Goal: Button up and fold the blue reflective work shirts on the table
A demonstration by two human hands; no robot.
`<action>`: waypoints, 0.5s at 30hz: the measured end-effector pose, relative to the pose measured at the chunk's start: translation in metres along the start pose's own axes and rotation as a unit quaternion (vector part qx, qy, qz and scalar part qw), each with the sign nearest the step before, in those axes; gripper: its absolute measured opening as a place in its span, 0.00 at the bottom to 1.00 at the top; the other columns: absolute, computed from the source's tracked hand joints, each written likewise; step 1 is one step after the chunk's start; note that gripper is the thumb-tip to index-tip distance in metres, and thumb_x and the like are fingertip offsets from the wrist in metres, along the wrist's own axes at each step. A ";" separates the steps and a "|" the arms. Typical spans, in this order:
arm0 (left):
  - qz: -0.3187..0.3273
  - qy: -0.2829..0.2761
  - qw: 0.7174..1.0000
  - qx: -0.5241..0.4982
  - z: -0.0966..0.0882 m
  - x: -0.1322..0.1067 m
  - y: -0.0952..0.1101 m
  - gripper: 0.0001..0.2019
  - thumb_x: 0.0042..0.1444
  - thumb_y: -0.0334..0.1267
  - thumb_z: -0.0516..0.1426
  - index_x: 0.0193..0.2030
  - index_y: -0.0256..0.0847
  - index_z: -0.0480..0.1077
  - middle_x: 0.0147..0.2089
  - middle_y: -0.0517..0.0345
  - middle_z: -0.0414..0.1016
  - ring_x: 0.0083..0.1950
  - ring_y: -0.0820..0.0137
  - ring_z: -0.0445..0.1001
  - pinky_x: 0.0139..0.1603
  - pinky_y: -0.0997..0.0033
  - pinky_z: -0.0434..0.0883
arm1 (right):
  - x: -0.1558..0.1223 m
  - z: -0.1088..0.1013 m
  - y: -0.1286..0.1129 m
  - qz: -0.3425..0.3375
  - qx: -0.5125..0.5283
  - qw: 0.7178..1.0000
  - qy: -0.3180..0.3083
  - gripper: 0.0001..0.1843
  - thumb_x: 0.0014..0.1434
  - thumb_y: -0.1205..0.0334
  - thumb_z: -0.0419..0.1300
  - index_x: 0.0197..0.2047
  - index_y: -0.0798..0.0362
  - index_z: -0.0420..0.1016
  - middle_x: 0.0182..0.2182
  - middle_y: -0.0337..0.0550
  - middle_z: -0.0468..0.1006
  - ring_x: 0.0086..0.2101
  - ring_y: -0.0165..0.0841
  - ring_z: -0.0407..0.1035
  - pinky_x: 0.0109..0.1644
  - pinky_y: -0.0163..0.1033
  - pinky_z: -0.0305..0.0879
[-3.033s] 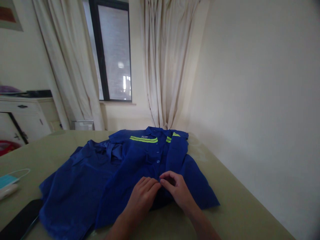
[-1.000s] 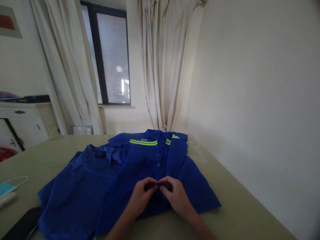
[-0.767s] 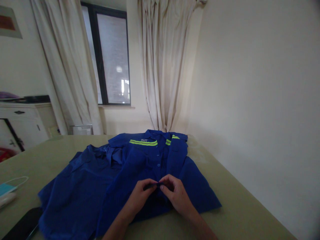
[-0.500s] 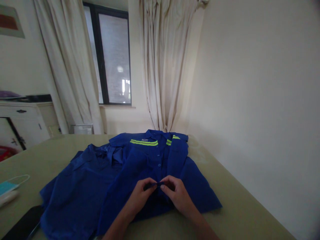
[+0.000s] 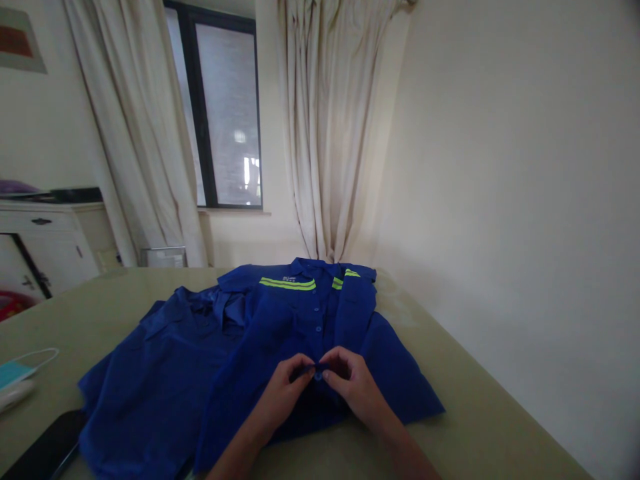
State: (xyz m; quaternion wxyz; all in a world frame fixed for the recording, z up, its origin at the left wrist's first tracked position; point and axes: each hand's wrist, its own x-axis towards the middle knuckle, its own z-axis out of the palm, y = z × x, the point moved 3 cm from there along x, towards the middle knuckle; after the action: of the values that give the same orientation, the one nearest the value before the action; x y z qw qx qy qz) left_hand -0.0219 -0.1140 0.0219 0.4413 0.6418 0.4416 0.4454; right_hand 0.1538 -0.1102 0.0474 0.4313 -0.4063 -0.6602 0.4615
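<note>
A blue work shirt [image 5: 270,320] with yellow-green reflective stripes lies spread out, its collar at the far side. Both hands meet at its front placket near the hem. My left hand [image 5: 289,385] pinches the placket edge between thumb and fingers. From the other side my right hand [image 5: 350,380] pinches the same edge. A small blue button [image 5: 319,377] shows between the two thumbs. Further up the placket, more buttons are visible. Whether a button sits inside a buttonhole at the fingertips I cannot tell.
Another blue garment [image 5: 160,373] lies rumpled to the left, touching the shirt. A black phone-like object [image 5: 47,443], a white object [image 5: 16,395] and a light-blue face mask [image 5: 15,373] rest on the greenish table [image 5: 480,427]. A wall [image 5: 525,200] borders the table's right side.
The fingers have shifted slightly at the placket, and a button now shows between the thumbs. The garments stay in place.
</note>
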 end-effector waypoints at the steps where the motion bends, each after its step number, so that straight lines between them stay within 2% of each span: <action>1: 0.002 -0.002 1.000 -0.006 0.000 0.000 0.001 0.15 0.61 0.51 0.58 0.34 0.41 0.74 0.31 0.61 0.72 0.36 0.68 0.68 0.39 0.72 0.64 | 0.000 0.000 0.000 0.001 -0.003 1.000 0.000 0.09 0.54 0.60 0.65 0.40 0.52 0.79 0.31 0.38 0.77 0.33 0.32 0.70 0.39 0.36 0.65; 8: -0.002 -0.044 0.999 -0.028 -0.001 -0.003 0.006 0.14 0.60 0.50 0.59 0.34 0.40 0.73 0.32 0.62 0.71 0.38 0.69 0.67 0.41 0.72 0.63 | 0.000 0.000 0.001 0.012 0.030 0.999 -0.036 0.09 0.53 0.60 0.66 0.38 0.53 0.79 0.28 0.36 0.76 0.30 0.30 0.68 0.36 0.35 0.61; 12: -0.019 -0.055 0.998 -0.018 -0.003 -0.006 0.006 0.16 0.60 0.53 0.59 0.36 0.40 0.74 0.34 0.62 0.71 0.40 0.68 0.67 0.42 0.72 0.63 | 0.000 0.001 0.003 0.011 0.041 0.999 -0.021 0.10 0.52 0.60 0.67 0.38 0.53 0.79 0.28 0.36 0.76 0.30 0.30 0.68 0.36 0.35 0.61; 15: -0.038 -0.066 0.997 -0.032 -0.004 -0.009 0.004 0.17 0.58 0.54 0.61 0.42 0.41 0.75 0.38 0.61 0.72 0.43 0.67 0.68 0.45 0.70 0.65 | 0.000 0.001 0.003 0.007 0.043 0.999 -0.007 0.10 0.52 0.58 0.67 0.37 0.53 0.78 0.28 0.36 0.76 0.30 0.30 0.68 0.36 0.35 0.62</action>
State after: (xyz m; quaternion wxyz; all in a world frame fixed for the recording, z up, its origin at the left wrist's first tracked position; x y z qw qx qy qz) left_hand -0.0274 -0.1225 0.0249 0.5067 0.6380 0.4213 0.3985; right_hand 0.1530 -0.1100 0.0447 0.4403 -0.3884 -0.6398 0.4958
